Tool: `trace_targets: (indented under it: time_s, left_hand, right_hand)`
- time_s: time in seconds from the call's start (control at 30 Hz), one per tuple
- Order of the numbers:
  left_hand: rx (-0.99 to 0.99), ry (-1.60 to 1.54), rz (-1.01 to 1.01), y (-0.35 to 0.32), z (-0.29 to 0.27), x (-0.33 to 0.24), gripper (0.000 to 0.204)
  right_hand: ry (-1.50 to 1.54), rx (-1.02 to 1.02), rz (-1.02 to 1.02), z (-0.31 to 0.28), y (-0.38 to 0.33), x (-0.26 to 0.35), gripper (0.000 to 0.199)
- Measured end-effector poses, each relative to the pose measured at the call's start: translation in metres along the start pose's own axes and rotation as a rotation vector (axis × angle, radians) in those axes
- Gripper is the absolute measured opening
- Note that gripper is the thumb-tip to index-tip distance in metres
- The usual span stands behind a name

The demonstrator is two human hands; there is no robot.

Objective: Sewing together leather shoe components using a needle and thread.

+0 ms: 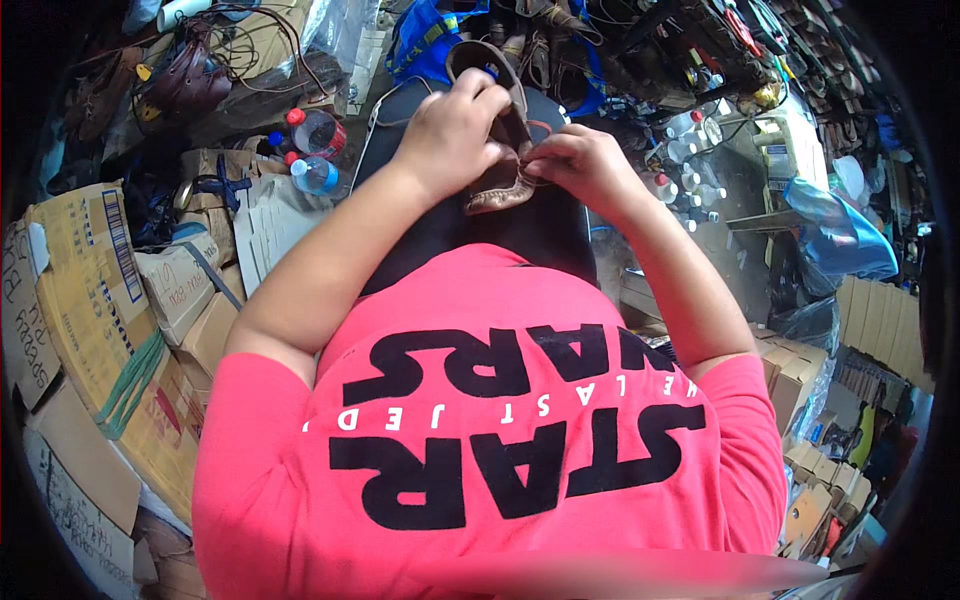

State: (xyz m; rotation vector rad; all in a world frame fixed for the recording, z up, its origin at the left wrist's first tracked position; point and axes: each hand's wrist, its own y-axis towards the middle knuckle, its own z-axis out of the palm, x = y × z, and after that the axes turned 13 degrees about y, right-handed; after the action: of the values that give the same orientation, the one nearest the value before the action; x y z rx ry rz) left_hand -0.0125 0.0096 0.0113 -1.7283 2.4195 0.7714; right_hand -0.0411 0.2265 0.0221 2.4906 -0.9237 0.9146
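A brown leather shoe (499, 198) with a stitched moccasin-style toe lies over my dark-clad lap, its toe toward me and its heel away. My left hand (455, 130) is closed on the shoe's left upper edge, fingers curled over the opening. From the other side, my right hand (585, 163) pinches at the shoe's front, beside the toe seam. A thin brown cord or lace seems to run by the right fingers; how it passes through the leather is too small to tell. The sole is hidden.
Plastic bottles (316, 175) stand to my left, and several more (690, 170) to my right. Cardboard boxes (100, 290) pile up at the left. Ahead are a blue bag (425, 40) and more shoes (540, 55). A blue plastic sheet (845, 235) hangs at the right.
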Motion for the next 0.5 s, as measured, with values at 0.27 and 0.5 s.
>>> trace_targets:
  time_s: [0.27,0.5]
  left_hand:
    - [0.404,-0.078,0.082,-0.044,-0.043,0.017,0.016]
    - [-0.059,-0.949,-0.39,-0.019,-0.021,0.017,0.036]
  right_hand:
    - [1.956,-0.194,-0.071,-0.056,-0.052,-0.049,0.021]
    - [0.362,-0.031,0.568,-0.026,-0.05,-0.044,0.026]
